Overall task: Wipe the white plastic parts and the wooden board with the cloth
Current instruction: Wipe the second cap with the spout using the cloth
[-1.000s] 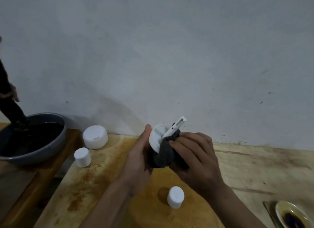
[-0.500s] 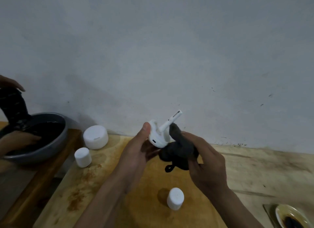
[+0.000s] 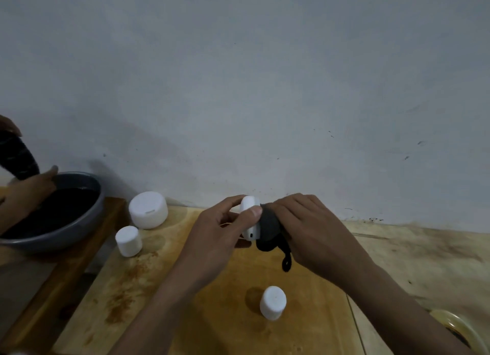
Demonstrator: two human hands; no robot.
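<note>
My left hand (image 3: 220, 232) grips a round white plastic part (image 3: 250, 219) edge-on, thumb over its rim, above the wooden board (image 3: 164, 288). My right hand (image 3: 315, 232) holds a dark grey cloth (image 3: 269, 230) bunched against the part's right face; a loop of the cloth hangs down. The part's stem is hidden. Three more white plastic parts stand on the board: a large cap (image 3: 148, 209) at the back left, a small cylinder (image 3: 128, 240) in front of it, and another small cylinder (image 3: 273, 302) near me.
A grey bowl (image 3: 79, 219) of dark liquid sits on a lower wooden stand at the left, with another person's hands (image 3: 26, 193) and a dark object over it. A small dish (image 3: 461, 328) lies at the lower right. A pale wall runs close behind.
The white part has turned so its stem no longer shows. The cloth now presses against its right side, and both hands have dropped slightly. The other person's hand moved over the bowl's rim.
</note>
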